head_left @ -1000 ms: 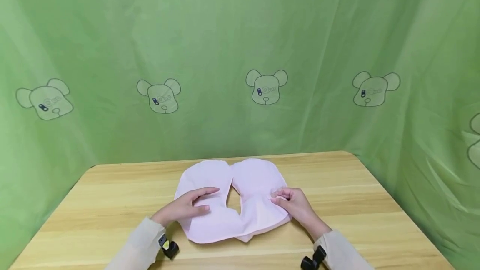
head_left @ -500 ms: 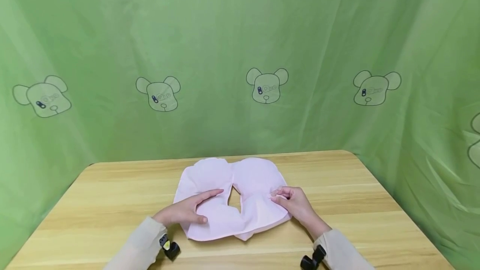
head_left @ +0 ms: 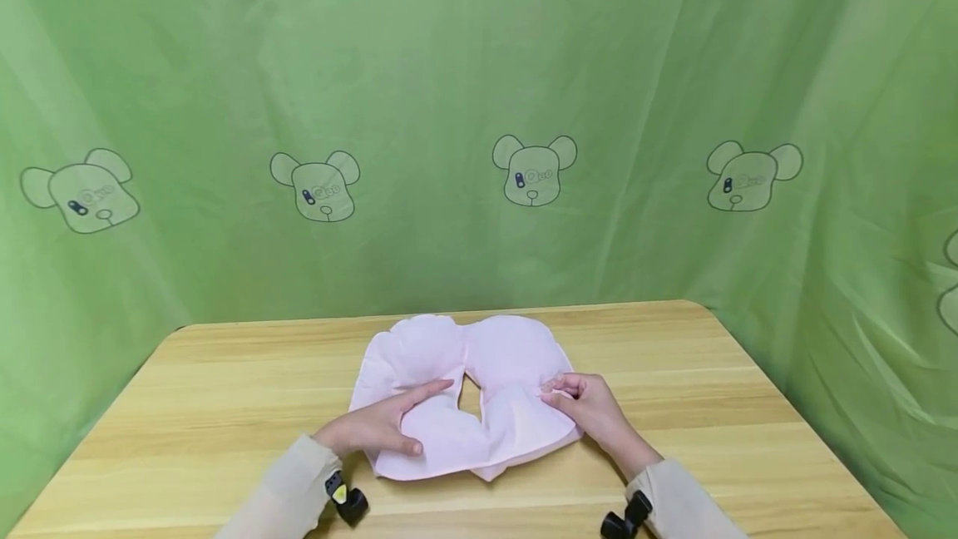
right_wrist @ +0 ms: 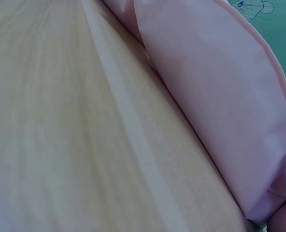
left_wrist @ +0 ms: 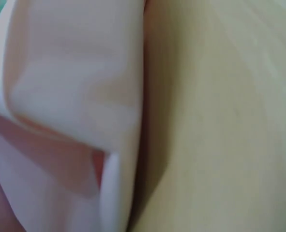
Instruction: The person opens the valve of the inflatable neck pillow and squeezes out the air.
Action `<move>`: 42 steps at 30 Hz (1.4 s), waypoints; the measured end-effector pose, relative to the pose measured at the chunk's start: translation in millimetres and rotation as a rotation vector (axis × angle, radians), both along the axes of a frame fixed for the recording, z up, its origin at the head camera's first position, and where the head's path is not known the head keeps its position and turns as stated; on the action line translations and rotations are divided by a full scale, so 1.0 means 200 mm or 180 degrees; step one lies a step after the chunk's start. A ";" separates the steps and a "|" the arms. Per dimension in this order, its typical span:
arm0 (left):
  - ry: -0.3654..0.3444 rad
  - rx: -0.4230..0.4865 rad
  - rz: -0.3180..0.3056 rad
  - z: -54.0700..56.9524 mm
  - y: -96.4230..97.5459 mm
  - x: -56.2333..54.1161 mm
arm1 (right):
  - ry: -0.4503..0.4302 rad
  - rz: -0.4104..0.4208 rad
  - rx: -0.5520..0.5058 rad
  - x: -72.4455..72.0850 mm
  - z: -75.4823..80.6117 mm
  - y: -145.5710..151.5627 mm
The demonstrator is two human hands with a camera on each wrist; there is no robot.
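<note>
A pale pink fabric piece [head_left: 516,348] with two rounded lobes and a narrow gap in its middle lies on the table. My left hand [head_left: 380,426] rests on its left lobe, thumb and fingers spread apart, and the cloth bulges up beyond the fingers. At the right side, my right hand [head_left: 595,410] pinches the fabric between thumb and fingertips. The left wrist view shows a folded, drooping edge of the fabric [left_wrist: 75,63] close up. In the right wrist view, the fabric's smooth underside [right_wrist: 215,96] slopes up from the tabletop, with fingers just visible at the right edge.
The wooden table [head_left: 711,381] extends to both sides of the fabric. Behind it hangs a green curtain [head_left: 419,90] printed with bear heads. A small black camera [head_left: 350,506] is strapped to the left wrist, and another [head_left: 624,516] to the right.
My left hand has slid slightly right and toward me, its fingers pressing into the fabric. The left lobe has puffed up and wrinkled at the far side. The right hand stays in place.
</note>
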State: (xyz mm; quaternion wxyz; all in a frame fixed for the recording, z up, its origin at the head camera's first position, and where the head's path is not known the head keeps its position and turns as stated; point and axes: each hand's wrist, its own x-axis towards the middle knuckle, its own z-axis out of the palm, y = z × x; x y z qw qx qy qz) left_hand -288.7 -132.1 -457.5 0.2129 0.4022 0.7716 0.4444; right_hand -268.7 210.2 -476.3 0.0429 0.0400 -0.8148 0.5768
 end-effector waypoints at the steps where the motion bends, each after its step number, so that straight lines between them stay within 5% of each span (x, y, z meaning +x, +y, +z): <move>1: 0.0011 -0.0016 0.0009 0.00 0.00 0.00 | 0.0001 0.0006 -0.0008 0.00 0.00 0.00; 17: 0.0012 -0.0358 0.0256 -0.01 0.10 0.04 | 0.0045 0.0034 -0.0015 0.00 -0.01 0.00; 42: 0.0290 -0.0331 0.0428 -0.05 0.11 -0.04 | -0.0020 -0.0125 -0.0066 0.02 -0.01 -0.03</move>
